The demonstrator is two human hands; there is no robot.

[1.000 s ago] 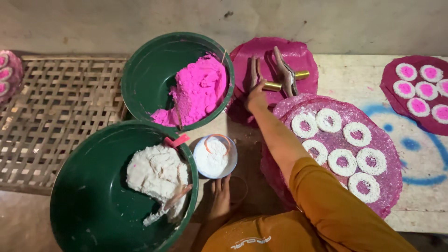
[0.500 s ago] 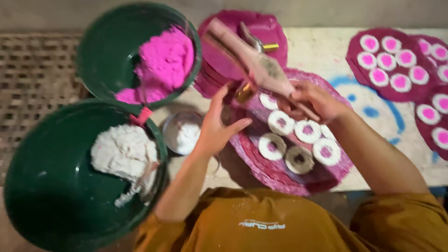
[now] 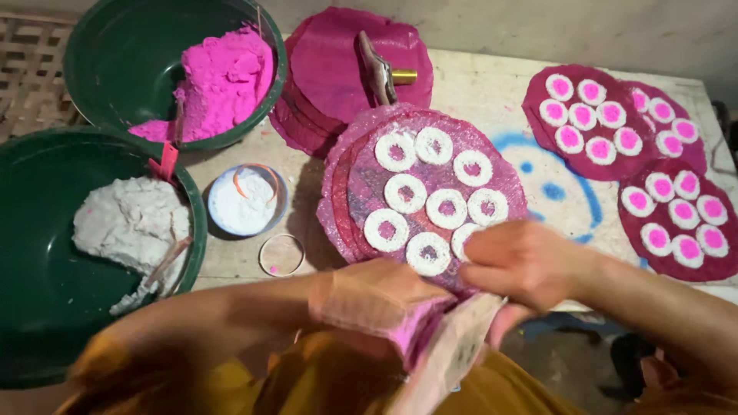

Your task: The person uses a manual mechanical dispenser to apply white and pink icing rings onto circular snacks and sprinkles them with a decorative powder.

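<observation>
Worn tabletop [image 3: 477,84], painted w/ blue marks: left hand [image 3: 377,296] closed over the upper end of a blurred wooden press tool [image 3: 450,357] at the near edge; right hand [image 3: 526,261], fingers curled together, touches it just beside. Right behind, white dough rings [image 3: 427,180] sit on a pink sheet [image 3: 507,180]. Far left, green basins w/ pink powder [image 3: 223,77] & white dough [image 3: 131,219].

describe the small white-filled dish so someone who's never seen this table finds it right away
Start at the two big green basins on the left, one with pink powder, one with white dough. In the gap between them and the pink mat of white rings sits the small round dish. Unlike its neighbours, it is small, pale-rimmed and full of white powder.
</observation>
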